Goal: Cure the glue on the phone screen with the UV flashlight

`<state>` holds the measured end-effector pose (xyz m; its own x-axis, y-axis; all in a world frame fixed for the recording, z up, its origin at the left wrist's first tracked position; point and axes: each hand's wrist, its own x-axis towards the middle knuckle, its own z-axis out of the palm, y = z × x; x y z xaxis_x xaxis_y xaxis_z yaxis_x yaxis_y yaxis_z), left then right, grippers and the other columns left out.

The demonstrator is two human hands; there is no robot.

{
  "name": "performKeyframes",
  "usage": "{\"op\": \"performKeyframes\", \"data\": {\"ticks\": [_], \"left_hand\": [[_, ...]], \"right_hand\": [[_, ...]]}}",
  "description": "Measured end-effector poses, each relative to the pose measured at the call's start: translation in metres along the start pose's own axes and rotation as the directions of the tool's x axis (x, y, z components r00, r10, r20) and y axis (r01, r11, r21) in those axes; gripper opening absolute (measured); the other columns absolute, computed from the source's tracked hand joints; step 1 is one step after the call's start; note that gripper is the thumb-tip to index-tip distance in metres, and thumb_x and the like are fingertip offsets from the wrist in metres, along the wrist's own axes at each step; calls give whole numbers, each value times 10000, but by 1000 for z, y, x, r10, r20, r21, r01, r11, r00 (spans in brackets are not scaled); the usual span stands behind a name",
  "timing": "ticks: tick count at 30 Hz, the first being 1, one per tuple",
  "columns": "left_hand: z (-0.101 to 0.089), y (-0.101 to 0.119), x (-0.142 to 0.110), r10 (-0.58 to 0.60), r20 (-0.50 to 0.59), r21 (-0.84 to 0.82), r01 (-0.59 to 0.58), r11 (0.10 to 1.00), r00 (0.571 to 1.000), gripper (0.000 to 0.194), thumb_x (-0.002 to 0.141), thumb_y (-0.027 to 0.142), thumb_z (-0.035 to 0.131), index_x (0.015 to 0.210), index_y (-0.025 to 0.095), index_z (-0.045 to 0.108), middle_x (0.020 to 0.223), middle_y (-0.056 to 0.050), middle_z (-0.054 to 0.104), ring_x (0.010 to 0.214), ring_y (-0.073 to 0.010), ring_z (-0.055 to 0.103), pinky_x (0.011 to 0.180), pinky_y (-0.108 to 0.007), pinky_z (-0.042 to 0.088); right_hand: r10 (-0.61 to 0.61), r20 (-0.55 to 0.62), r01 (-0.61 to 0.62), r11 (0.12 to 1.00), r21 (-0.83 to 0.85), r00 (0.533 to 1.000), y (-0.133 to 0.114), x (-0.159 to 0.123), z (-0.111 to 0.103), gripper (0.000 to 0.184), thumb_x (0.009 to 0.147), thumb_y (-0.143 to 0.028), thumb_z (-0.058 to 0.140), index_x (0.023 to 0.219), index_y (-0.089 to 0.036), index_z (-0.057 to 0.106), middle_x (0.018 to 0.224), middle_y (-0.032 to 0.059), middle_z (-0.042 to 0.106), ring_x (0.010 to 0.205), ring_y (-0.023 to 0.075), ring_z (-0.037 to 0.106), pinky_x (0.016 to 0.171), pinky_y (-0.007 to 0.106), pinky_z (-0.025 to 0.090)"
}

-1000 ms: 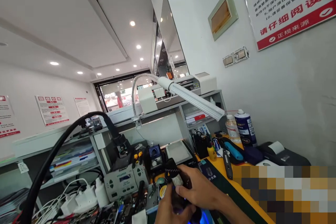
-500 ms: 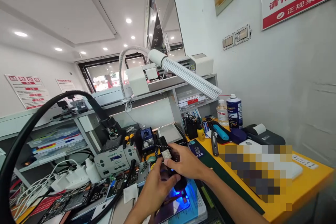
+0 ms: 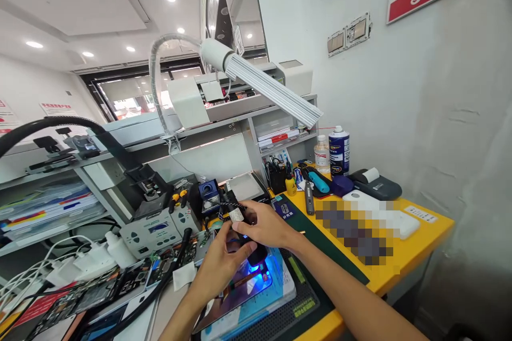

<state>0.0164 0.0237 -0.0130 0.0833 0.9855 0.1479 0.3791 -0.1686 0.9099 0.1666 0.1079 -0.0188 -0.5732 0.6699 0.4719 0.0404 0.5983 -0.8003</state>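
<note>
Both hands hold a small black hand-held lamp that shines blue light down. My right hand grips its upper body from the right. From the left, my left hand closes around its lower part. Under the lamp lies a phone lit blue, resting on a light-blue pad on a dark work mat.
A white gooseneck desk lamp hangs over the yellow bench. A grey soldering station, a black hose, chargers and cables crowd the left. Bottles, tools and a small printer stand by the right wall.
The view has tilted down and right, so more of the bench shows. Both hands and the black lamp stay together over the phone, now seen lower over the blue glow.
</note>
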Motion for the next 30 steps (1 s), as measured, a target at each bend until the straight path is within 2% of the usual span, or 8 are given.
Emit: {"op": "performKeyframes", "data": {"ticks": [4, 7, 13, 19, 27, 30], "left_hand": [[-1, 1, 1, 2, 20, -6, -2, 1000, 1000, 477, 847, 495, 665, 1188, 196, 520, 1116, -81, 683, 981, -243, 629, 780, -331, 481], [-2, 2, 1, 10, 39, -18, -9, 1000, 999, 496, 852, 489, 661, 1222, 196, 510, 1174, -90, 675, 1028, -248, 635, 811, -332, 491], [-3, 6, 0, 19, 64, -17, -18, 1000, 998, 463, 877, 455, 645, 1229, 194, 495, 1203, -85, 655, 999, -225, 636, 816, -318, 488], [-3, 5, 3, 37, 36, 43, -38, 998, 999, 403, 877, 444, 650, 1170, 198, 523, 1089, -55, 674, 876, -202, 629, 759, -316, 475], [0, 5, 9, 58, 48, 111, -63, 992, 997, 409, 894, 423, 637, 1225, 214, 518, 1117, -51, 658, 930, -208, 603, 812, -327, 452], [0, 4, 11, 45, 66, 116, -52, 992, 997, 404, 891, 425, 639, 1208, 202, 522, 1056, -47, 655, 899, -207, 594, 783, -323, 457]], "right_hand": [[7, -10, -7, 1000, -13, 1000, 3, 1, 1, 375, 953, -339, 659, 1278, -172, 579, 1029, 50, 697, 882, 220, 689, 803, 418, 581], [8, -20, -8, 1000, -15, 1000, 5, 1, 2, 357, 959, -350, 648, 1262, -170, 588, 1077, 63, 687, 900, 220, 685, 804, 416, 582], [9, -26, -10, 1000, -11, 1000, 6, 2, 2, 308, 966, -352, 639, 1208, -164, 614, 1106, 68, 678, 903, 214, 680, 793, 404, 586], [13, -45, -14, 1000, -4, 999, 8, 3, 0, 329, 970, -343, 635, 1244, -166, 591, 1097, 68, 675, 895, 213, 683, 784, 403, 590], [1, -38, -1, 1000, -19, 999, 8, 2, -6, 296, 970, -330, 637, 1209, -158, 608, 1040, 51, 688, 839, 197, 687, 759, 385, 593], [14, -45, -16, 999, -31, 999, 8, 3, -8, 309, 974, -341, 630, 1223, -161, 599, 1010, 47, 689, 820, 192, 686, 740, 375, 593]]}}
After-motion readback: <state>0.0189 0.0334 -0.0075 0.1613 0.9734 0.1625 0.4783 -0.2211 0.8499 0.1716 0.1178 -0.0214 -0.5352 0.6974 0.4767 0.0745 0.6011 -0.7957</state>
